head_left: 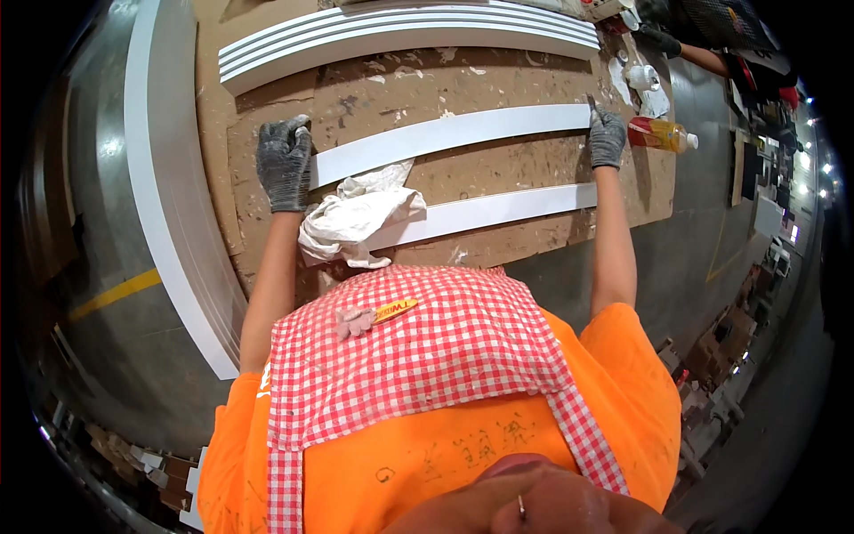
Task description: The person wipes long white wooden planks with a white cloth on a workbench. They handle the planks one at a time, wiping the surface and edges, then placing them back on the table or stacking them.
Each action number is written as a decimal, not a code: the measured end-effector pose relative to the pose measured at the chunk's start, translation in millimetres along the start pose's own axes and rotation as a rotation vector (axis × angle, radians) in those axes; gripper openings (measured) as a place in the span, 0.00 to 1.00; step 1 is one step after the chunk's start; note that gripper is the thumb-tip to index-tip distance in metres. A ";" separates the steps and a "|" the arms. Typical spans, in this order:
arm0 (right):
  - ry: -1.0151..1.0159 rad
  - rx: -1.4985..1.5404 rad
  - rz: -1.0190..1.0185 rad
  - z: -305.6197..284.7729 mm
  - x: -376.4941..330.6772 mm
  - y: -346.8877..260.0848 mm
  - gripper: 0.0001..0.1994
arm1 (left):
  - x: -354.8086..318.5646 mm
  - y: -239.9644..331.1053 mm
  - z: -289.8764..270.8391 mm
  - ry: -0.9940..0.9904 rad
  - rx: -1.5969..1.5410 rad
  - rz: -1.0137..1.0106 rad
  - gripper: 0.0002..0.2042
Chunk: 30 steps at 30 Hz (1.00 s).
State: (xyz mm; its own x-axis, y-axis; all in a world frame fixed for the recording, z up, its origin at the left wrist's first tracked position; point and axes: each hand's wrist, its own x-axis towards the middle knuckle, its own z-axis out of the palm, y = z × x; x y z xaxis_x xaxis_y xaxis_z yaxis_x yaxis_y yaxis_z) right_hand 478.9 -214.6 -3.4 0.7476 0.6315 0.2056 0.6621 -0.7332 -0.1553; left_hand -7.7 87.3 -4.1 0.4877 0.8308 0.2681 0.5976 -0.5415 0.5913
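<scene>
A long, narrow white board (454,132) spans the space between my hands, above the paint-stained brown work surface (374,98). My left hand (285,166), in a grey glove, is closed round its left end. At the right end my right hand (608,140), gloved the same way, grips the board with its fingers bent over the tip. A crumpled white cloth (360,215) lies just right of my left wrist. Nearer my body, a second white strip (511,208) lies partly under that cloth, and its left part is hidden.
A stack of white boards (409,43) lies along the far side. More long white boards (165,178) run down the left. A bottle of yellow liquid (656,134) lies right of my right hand, near a white roll (642,78). Another person's gloved hand (659,41) shows at far right.
</scene>
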 end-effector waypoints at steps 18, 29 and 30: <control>-0.147 0.452 0.364 4.1 18.5 16.5 0.13 | -1.1 0.4 -1.8 -0.009 0.000 -0.011 0.08; -0.201 0.704 0.416 -1.0 1.3 -7.4 0.13 | -0.5 0.7 -0.5 -0.007 -0.011 -0.019 0.08; -0.192 0.694 0.419 2.3 2.0 -7.8 0.13 | -0.6 1.5 -0.6 -0.003 -0.012 -0.016 0.08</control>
State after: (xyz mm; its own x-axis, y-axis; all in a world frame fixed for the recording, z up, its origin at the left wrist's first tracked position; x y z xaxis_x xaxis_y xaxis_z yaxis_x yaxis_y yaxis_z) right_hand 475.3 -207.1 -4.0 0.8936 0.4190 -0.1607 0.1619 -0.6349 -0.7554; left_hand -7.5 86.0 -2.9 0.4797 0.8391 0.2566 0.5977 -0.5266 0.6046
